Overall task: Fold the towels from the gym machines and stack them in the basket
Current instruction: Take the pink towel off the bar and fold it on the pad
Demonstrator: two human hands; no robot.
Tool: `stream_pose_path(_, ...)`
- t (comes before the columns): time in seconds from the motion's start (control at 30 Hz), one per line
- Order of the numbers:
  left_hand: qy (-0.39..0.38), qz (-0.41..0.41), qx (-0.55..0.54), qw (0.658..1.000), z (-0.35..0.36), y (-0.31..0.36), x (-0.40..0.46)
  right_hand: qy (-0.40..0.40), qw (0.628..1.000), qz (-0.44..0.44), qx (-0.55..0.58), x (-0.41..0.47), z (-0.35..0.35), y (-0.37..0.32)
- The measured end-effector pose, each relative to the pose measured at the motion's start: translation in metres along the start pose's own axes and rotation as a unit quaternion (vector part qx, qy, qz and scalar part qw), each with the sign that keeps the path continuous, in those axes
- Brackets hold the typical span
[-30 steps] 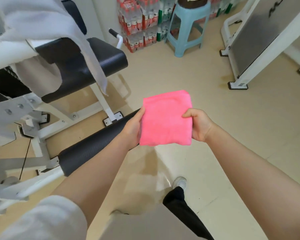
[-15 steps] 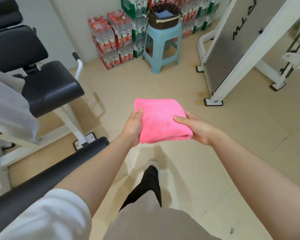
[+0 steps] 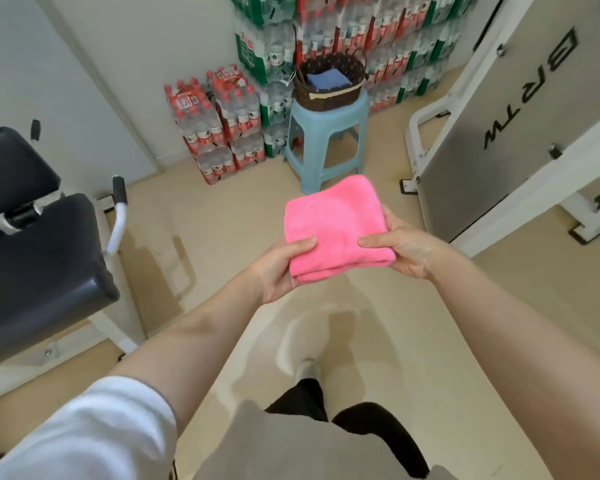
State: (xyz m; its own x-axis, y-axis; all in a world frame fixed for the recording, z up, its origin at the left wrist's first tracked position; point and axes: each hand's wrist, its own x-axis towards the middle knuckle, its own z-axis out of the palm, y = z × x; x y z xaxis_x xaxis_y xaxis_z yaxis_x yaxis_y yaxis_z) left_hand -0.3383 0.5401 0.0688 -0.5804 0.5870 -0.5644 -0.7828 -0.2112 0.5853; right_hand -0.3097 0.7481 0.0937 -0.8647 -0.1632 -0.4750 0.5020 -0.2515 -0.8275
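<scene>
A folded pink towel (image 3: 336, 223) lies flat in front of me, held at both near corners. My left hand (image 3: 279, 268) grips its left edge with the thumb on top. My right hand (image 3: 400, 247) grips its right edge, thumb on top as well. Straight ahead, a dark woven basket (image 3: 329, 95) sits on a light blue plastic stool (image 3: 324, 133). A folded blue towel (image 3: 326, 79) lies inside the basket.
Stacked packs of bottled water (image 3: 222, 123) stand against the wall behind and left of the stool. A black padded gym bench (image 3: 32, 244) fills the left side. A white-framed machine with a grey panel (image 3: 520, 133) stands on the right. My foot (image 3: 307, 370) is on the beige floor.
I have walked forward and turned, so the stool and basket are nearer and more central. The towel has tipped from upright to flat. The white towel on the left machine has left view.
</scene>
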Motion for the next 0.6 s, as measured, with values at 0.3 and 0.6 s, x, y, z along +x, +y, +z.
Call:
stream_pose_path(0.3, 0.017, 0.093, 0.139, 0.986, 0.025, 0.104, 0.139, -0.030, 0.999, 0.028, -0.023, 0.129, -0.095, -0.089)
stream_pose_path(0.6, 0.059, 0.136, 0.184, 0.972, 0.062, 0.210, 0.312, 0.096, 0.985, 0.130, -0.058, 0.306, -0.204, -0.206)
